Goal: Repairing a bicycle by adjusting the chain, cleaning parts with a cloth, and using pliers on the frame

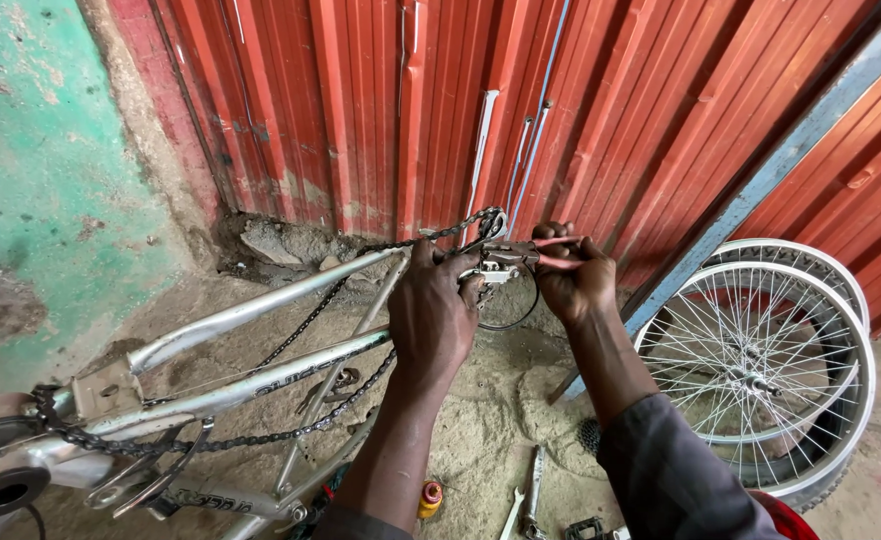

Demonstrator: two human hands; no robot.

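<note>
1. Head view: a silver metal bicycle frame (261, 375) lies upside down on the sandy ground (491, 400), near a red ribbed metal wall (361, 100).
2. The left hand (431, 315) is closed around the back end of the frame, close to the small silver gear part (491, 268).
3. The right hand (573, 280) is closed on red-handled pliers (546, 252), and the tip of the pliers touches that gear part.
4. A dark greasy chain (291, 335) hangs loose along the frame (it looks slack).
5. Two spoked bicycle wheels (761, 370) lean just beside the right arm, and a few small silver wrenches (531, 495) lie on the ground below the hands.
6. What could go wrong: the pliers might slip off the small part if the squeeze is weak, and then they could hit the left hand's fingers. The loose chain might also drop off and pinch a finger.
</note>
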